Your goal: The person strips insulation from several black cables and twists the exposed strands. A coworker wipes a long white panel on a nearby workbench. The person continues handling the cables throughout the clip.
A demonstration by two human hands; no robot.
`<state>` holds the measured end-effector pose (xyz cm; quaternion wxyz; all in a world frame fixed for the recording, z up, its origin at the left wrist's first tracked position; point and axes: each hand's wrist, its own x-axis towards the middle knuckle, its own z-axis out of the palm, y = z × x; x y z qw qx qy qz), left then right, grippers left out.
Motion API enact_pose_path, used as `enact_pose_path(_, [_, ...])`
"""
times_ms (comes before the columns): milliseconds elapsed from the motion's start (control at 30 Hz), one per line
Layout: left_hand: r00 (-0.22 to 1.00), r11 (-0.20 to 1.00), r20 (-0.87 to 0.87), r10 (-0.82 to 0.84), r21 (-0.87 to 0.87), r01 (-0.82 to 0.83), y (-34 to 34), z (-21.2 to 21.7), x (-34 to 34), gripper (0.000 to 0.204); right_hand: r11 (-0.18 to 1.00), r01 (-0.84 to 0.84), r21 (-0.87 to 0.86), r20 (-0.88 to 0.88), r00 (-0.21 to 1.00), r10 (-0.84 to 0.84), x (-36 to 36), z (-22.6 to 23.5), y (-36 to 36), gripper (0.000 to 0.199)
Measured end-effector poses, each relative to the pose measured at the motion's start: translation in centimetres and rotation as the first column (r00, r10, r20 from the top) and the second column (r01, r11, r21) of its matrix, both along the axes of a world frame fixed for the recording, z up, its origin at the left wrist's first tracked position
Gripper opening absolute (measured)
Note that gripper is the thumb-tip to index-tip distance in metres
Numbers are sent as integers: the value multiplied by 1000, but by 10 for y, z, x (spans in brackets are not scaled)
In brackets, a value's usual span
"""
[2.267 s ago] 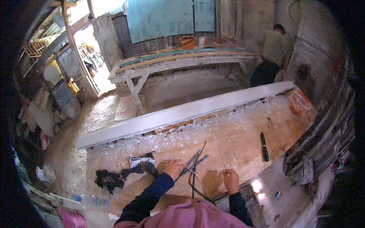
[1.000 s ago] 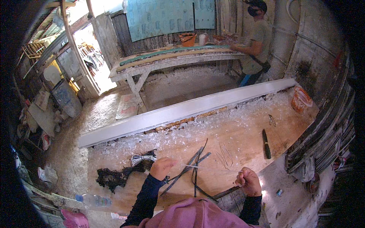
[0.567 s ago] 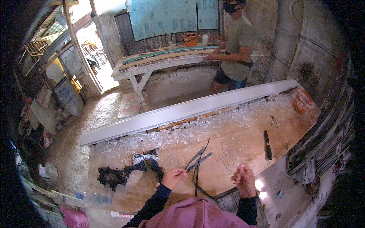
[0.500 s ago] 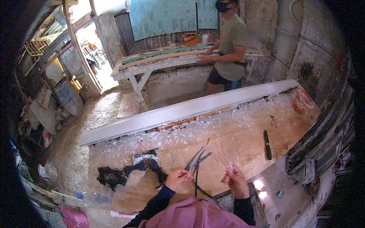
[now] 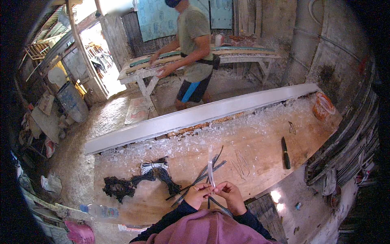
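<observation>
My left hand [image 5: 198,196] and my right hand [image 5: 230,194] meet at the near edge of the wooden board [image 5: 260,179], fingertips pinched together. Between them stands a thin, pale, shiny strip [image 5: 211,174], its lower end in both sets of fingers. Several dark flat strips [image 5: 217,166] lie crossed on the board just beyond and under my hands. To the left are bundles of black cords [image 5: 118,189], with a bundle of white cords [image 5: 154,167] beside them. Right of my hands lie thin bent wires [image 5: 242,166].
A black-handled knife [image 5: 286,156] and an orange bucket [image 5: 323,106] are on the right of the board. Along its far edge runs a long white moulding [image 5: 203,114], with white scraps before it. A plastic bottle [image 5: 100,211] lies near left. Beyond, a co-worker [image 5: 195,49] stands by a bench [image 5: 243,57].
My right hand has moved left from near the wires to meet my left hand, and the pale strip now stands upright between them. The co-worker has moved left along the bench.
</observation>
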<state>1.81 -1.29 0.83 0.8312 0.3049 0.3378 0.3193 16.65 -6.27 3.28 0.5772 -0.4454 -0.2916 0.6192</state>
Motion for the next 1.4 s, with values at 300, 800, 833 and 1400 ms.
enact_pose_path(300, [1000,999,-2,31,-21,-32,-2,1,-1,16,1000,-7,31,61,998,5,-3,-3,-1,8])
enact_pose_path(800, [994,996,-103,37,84,-28,0,3,-3,13,984,-16,175,421,905,-60,-2,-7,-6,11])
enact_pose_path(833, [996,996,-61,64,64,-60,0,3,-3,12,988,4,153,420,905,-68,-2,-6,-5,11])
enact_pose_path(1400, [997,990,19,68,-126,-65,-2,10,-8,10,716,-368,593,797,396,-456,4,12,1,24])
